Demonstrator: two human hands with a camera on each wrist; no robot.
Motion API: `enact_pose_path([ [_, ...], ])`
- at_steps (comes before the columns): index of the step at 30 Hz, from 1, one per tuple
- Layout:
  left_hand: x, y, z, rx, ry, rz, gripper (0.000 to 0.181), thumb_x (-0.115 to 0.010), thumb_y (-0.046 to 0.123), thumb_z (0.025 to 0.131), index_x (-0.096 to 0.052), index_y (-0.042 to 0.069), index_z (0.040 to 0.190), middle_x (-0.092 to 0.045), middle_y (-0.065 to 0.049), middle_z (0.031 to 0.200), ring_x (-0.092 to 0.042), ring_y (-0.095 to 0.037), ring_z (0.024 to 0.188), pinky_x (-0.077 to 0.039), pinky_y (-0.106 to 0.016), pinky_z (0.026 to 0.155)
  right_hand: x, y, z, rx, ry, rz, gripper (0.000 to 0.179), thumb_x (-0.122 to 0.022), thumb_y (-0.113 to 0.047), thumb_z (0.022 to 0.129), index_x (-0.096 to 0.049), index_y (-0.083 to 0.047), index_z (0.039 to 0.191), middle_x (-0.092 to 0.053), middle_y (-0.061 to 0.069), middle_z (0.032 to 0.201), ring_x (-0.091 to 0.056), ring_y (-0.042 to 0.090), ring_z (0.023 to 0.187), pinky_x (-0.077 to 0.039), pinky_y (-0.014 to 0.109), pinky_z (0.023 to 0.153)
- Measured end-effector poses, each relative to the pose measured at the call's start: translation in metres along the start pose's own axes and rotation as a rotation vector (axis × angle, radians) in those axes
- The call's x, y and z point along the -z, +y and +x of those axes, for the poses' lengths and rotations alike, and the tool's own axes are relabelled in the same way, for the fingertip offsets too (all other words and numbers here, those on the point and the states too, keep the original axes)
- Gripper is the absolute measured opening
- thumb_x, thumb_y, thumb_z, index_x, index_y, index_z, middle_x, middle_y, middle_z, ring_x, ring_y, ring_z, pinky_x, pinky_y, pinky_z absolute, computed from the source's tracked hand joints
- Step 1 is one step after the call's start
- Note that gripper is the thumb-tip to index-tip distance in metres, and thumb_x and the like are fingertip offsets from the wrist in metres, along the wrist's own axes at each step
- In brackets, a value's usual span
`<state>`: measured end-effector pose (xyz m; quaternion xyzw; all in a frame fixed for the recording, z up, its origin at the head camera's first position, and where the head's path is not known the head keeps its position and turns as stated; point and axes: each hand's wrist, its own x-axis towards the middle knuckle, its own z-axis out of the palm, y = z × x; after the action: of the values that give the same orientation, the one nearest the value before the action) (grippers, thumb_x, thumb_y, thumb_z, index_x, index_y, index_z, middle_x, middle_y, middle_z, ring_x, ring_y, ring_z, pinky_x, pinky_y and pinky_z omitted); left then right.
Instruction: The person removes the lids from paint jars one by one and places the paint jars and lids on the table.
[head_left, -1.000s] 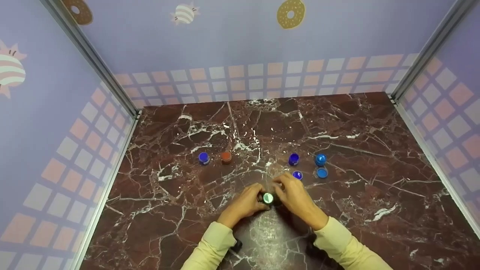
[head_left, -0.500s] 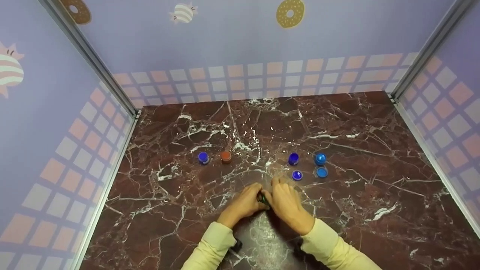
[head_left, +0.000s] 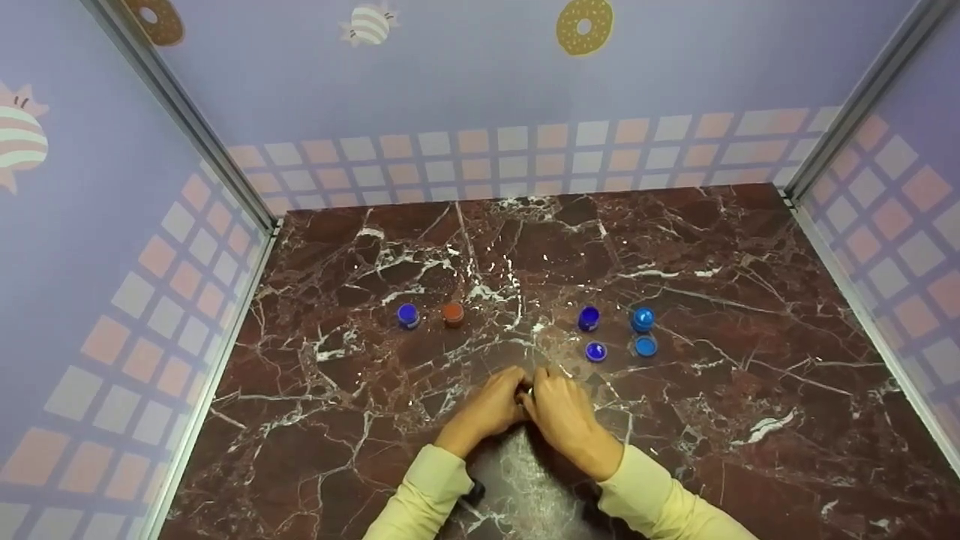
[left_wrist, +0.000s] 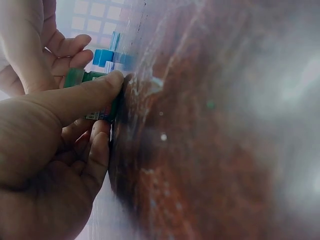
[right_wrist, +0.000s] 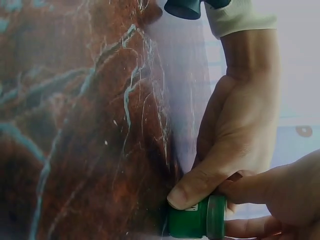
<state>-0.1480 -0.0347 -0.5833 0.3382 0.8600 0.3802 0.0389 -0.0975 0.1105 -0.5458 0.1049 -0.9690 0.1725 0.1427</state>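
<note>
Left fingers grip a green jar, thumb extended.

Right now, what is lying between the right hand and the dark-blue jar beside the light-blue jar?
In the head view, a small round blue lid lies between the right hand and that dark-blue jar.

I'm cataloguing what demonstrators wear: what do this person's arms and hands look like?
The long, pale-yellow fabric left sleeve and matching right sleeve both end in broad cuffs. The left hand and right hand wear no visible gloves. A dark, rounded device shows beside the left sleeve in the right wrist view.
</note>
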Motion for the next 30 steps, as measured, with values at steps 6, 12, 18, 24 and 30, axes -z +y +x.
enact_pose_path([
  [6, 0.001, 0.001, 0.000, 0.020, -0.021, 0.007, 0.030, -0.084, 0.004, 0.076, -0.060, 0.004, 0.092, -0.057, -0.003, 0.086, -0.055, -0.018, 0.083, -0.050, -0.035, 0.080, 0.003, 0.003, 0.001, 0.111, -0.001, 0.039, 0.023, -0.081, -0.007, 0.082, -0.061, 0.003, 0.087, -0.056, 0.014, 0.080, -0.062, 0.036, 0.063, -0.053, 0.047, 0.052],
  [12, 0.004, 0.003, 0.000, 0.051, -0.050, 0.025, 0.032, -0.086, 0.015, 0.081, -0.059, 0.005, 0.094, -0.055, -0.002, 0.088, -0.054, -0.019, 0.085, -0.049, -0.036, 0.080, 0.009, 0.015, 0.004, 0.255, -0.098, 0.158, 0.019, -0.080, 0.002, 0.081, -0.065, 0.003, 0.094, -0.054, 0.010, 0.085, -0.062, 0.028, 0.070, -0.056, 0.041, 0.060],
  [18, 0.005, 0.003, 0.000, 0.061, -0.063, 0.034, 0.037, -0.087, 0.025, 0.081, -0.058, 0.007, 0.094, -0.049, 0.003, 0.087, -0.049, -0.014, 0.083, -0.047, -0.032, 0.077, 0.016, 0.029, 0.008, 0.386, -0.217, 0.216, 0.020, -0.077, 0.003, 0.082, -0.071, -0.001, 0.100, -0.059, 0.011, 0.099, -0.064, 0.025, 0.085, -0.059, 0.037, 0.073],
  [24, 0.003, 0.002, 0.000, 0.033, -0.053, 0.036, 0.037, -0.089, 0.020, 0.078, -0.059, 0.007, 0.095, -0.055, -0.001, 0.090, -0.056, -0.019, 0.086, -0.050, -0.034, 0.082, 0.019, 0.036, 0.012, 0.526, -0.245, 0.191, 0.024, -0.077, 0.007, 0.077, -0.075, -0.006, 0.097, -0.067, 0.006, 0.105, -0.060, 0.024, 0.096, -0.056, 0.036, 0.083],
  [30, 0.004, 0.003, 0.001, 0.042, -0.042, 0.040, 0.037, -0.089, 0.019, 0.078, -0.056, 0.008, 0.090, -0.053, 0.000, 0.087, -0.055, -0.020, 0.083, -0.049, -0.034, 0.078, 0.012, 0.042, 0.011, 0.623, -0.172, 0.187, 0.024, -0.076, 0.009, 0.074, -0.074, -0.008, 0.091, -0.069, 0.003, 0.103, -0.060, 0.021, 0.095, -0.055, 0.034, 0.084],
])
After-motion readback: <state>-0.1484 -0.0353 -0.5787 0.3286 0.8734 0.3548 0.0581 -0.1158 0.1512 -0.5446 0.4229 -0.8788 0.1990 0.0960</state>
